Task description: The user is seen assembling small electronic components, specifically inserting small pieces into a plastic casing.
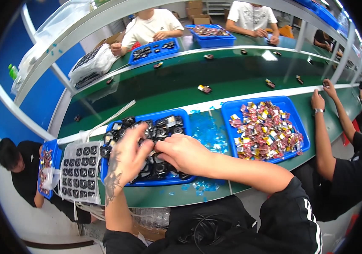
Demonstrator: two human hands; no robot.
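Note:
My left hand (129, 153) and my right hand (184, 153) meet above a blue tray (185, 113) heaped with black camera-like parts (162, 169). The left thumb and forefinger curve round a dark shape; it is hard to separate from the parts below. My right fingers are curled and pinched close to the left thumb, and whatever they hold is hidden. Right of the tray, scraps of blue film (208, 134) lie scattered over the green worktop.
A second blue tray (303, 127) holds many small red, yellow and white pieces. To the left lies a white moulded tray (67, 163) with black parts in rows. Beyond the white rail, a green belt (164, 84) carries loose parts. Co-workers sit across it and on both sides.

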